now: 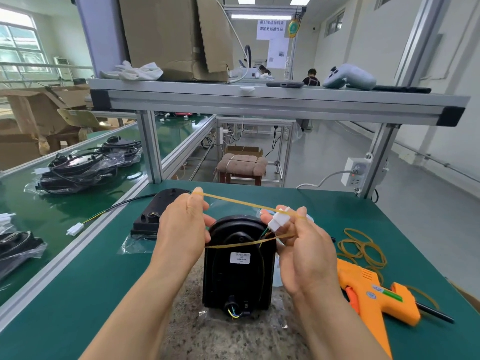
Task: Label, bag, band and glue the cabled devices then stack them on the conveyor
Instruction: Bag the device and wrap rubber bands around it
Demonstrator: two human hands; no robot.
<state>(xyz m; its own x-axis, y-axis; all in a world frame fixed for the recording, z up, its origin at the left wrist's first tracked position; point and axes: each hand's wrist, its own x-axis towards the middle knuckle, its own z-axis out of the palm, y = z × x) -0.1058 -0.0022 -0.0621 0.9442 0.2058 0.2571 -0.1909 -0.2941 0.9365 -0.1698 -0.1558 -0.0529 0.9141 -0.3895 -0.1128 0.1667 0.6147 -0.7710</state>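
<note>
A black cabled device with a white label lies in a clear bag on the green table, in front of me. Above it a yellow rubber band is stretched wide between my hands. My left hand hooks one end of the band over its fingers. My right hand holds the other end and also pinches the device's white connector. A second black device lies behind my left hand, its cable ending in a white plug.
An orange glue gun and several loose rubber bands lie at the right. Bagged devices are stacked on the green conveyor at the left. An aluminium shelf crosses overhead, and a power strip hangs on its right post.
</note>
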